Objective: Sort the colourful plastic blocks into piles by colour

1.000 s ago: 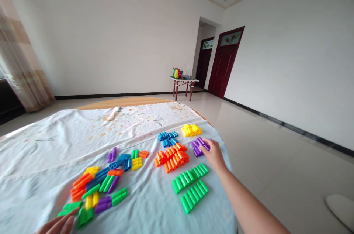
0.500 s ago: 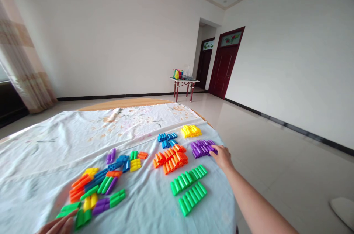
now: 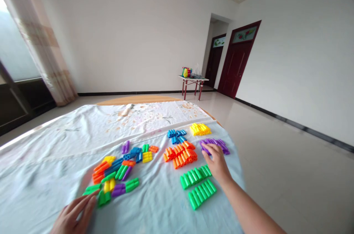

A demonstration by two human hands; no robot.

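My right hand (image 3: 217, 160) reaches over the purple plastic tubes (image 3: 221, 145), its thumb and fingers closed about the pieces at the left end and covering part of the pile. At the lower left, my left hand (image 3: 74, 213) stretches its fingers toward the dark green tubes (image 3: 104, 199). Its fingertips are at or just beside the green pieces; contact is hard to make out. Around it lie mixed pieces: yellow tubes (image 3: 109, 185), orange tubes (image 3: 101, 167) and a purple pair (image 3: 118, 190).
Sorted beside the purple pile are yellow tubes (image 3: 200, 129), blue tubes (image 3: 177, 136), orange tubes (image 3: 181, 155) and two rows of green tubes (image 3: 201, 194). A wrinkled cloth (image 3: 155, 204) covers the round table. A small table (image 3: 193, 78) stands farther back.
My right hand has shifted from the purple pile's right end to its left end. More of my left hand shows, still near the green tubes. The view has turned slightly left.
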